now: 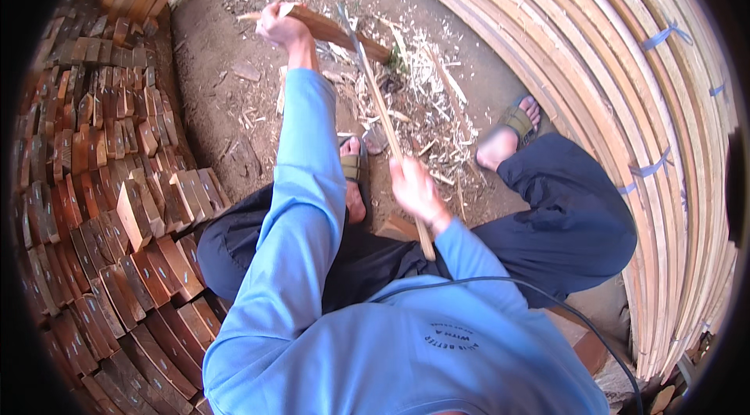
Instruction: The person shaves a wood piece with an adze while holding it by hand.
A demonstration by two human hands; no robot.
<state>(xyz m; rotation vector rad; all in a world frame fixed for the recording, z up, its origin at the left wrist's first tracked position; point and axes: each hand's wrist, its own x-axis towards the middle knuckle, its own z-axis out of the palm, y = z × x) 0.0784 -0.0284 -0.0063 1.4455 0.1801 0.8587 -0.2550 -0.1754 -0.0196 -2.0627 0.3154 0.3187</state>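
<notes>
Out ahead, my left hand [285,27] is wrapped round one end of a short wooden billet [324,28]. The billet slants down to the right, its far end over a dark stub near the ground. My right hand [418,192] grips the pale wooden handle [383,103] of a long-handled chopping tool, whose butt end reaches back toward my lap. Its narrow dark metal blade [348,23] lies across the billet in this view, seen nearly edge-on. Whether the blade touches the wood I cannot tell.
Wood chips [437,91] litter the dirt floor [211,56]. Stacked short wood blocks [109,204] rise on the left. Long bent strips [617,95], tied with blue bands, curve along the right. My sandalled feet flank the chips, and a black cable [547,290] crosses my shirt.
</notes>
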